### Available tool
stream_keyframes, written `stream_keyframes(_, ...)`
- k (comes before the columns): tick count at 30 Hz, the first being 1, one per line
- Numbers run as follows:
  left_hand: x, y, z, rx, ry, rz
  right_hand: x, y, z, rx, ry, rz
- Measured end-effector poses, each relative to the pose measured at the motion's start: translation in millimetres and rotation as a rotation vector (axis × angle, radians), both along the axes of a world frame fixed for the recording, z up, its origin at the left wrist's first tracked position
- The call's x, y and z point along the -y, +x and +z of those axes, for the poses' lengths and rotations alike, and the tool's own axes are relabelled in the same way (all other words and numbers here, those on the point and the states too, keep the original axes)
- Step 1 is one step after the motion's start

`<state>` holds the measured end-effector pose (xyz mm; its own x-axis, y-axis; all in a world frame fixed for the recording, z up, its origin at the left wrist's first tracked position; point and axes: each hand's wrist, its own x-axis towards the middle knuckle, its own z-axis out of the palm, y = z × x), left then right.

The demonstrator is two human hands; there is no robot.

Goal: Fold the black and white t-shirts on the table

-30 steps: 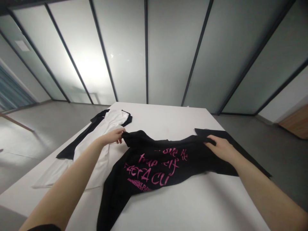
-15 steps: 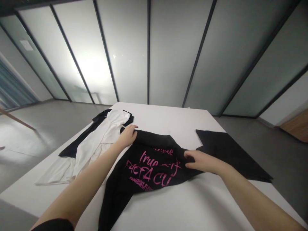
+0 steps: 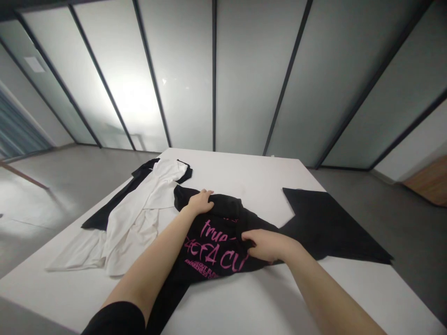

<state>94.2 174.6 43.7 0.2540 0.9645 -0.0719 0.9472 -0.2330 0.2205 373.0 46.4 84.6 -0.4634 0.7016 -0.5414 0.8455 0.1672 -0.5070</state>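
Left hand [image 3: 199, 202] is resting on a bunched fold at the 12 o'clock side of the black printed garment [image 3: 323, 228], fingers curled over the fabric; cannot tell if it's actually pinching. Right hand [image 3: 268, 245] is lying on the same garment at about 3 o'clock of the print, fingers together and slightly bent; grip also unclear.

Garment is lying mid-table on the white table [image 3: 240, 179], soft matte cloth with pink brush-style lettering [image 3: 213, 251], partly covered by the hands. One wide angular flap is spreading out to 3 o'clock, nearly reaching the right table edge. A narrow strip is running to 7 o'clock, past the near edge of the frame.

Two more pieces are lying at 10 o'clock: a white garment [image 3: 139, 221] on top of a black garment [image 3: 108, 216], rumpled and long, close beside the left forearm. Gap to the printed garment is narrow.

Open room: bare tabletop at 12 and 5 o'clock. Frosted glass wall panels [image 3: 181, 70] are standing beyond the far edge, grey floor [image 3: 401, 232] on both sides.
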Motion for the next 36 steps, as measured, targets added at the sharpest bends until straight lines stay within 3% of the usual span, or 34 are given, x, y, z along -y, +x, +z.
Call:
stream_keyframes(3,23.5,10.0,-1.4,-0.029,-0.015,0.071,-5.4,2.0,-8.4,-0.016,0.120,-0.067)
stream_keyframes(6,63.3,23.4,-4.2,-0.068,-0.022,0.127,-16.0,4.6,-18.4,0.039,0.322,-0.148)
stream_keyframes(10,131.7,45.1,-3.4,-0.031,-0.144,-0.011,-33.3,2.7,-28.6,0.285,0.512,-0.294)
stream_keyframes(12,166.6,59.6,-6.0,0.122,-0.249,-0.116,-38.3,-0.1,-30.1,0.309,0.550,-0.305)
stream_keyframes(15,212.5,86.6,-19.7,0.613,-0.418,-0.208,-36.6,-2.5,-26.3,0.176,0.539,-0.219)
stream_keyframes(17,233.6,103.6,-31.5,0.910,-0.493,-0.220,-30.1,-1.4,-19.8,0.056,0.473,-0.116)
stream_keyframes(19,243.4,113.7,-38.2,1.045,-0.619,-0.249,-22.1,1.2,-11.0,-0.016,0.357,-0.019)
stream_keyframes(22,234.6,108.5,-30.1,0.966,-0.762,-0.399,-13.0,5.2,2.7,0.017,0.183,0.060)
stream_keyframes(26,188.4,67.6,9.0,0.690,-0.952,-0.787,-13.8,11.3,12.0,0.109,-0.032,0.122)
stream_keyframes(28,157.9,38.2,30.5,0.496,-1.097,-0.811,-19.3,18.5,12.2,0.083,-0.053,0.101)
stream_keyframes(29,142.2,22.6,39.8,0.419,-1.091,-0.720,-22.8,23.4,12.0,0.051,0.012,0.068)
stream_keyframes(30,126.9,7.0,47.7,0.407,-0.987,-0.569,-26.6,29.0,11.9,0.012,0.127,0.016)
stream_keyframes(34,75.7,-46.7,67.7,0.407,-0.139,0.101,-40.5,51.3,15.7,-0.175,0.723,-0.394)
stream_keyframes(36,60.0,-64.8,73.4,0.331,0.232,0.311,-44.9,59.2,19.0,-0.277,0.895,-0.588)
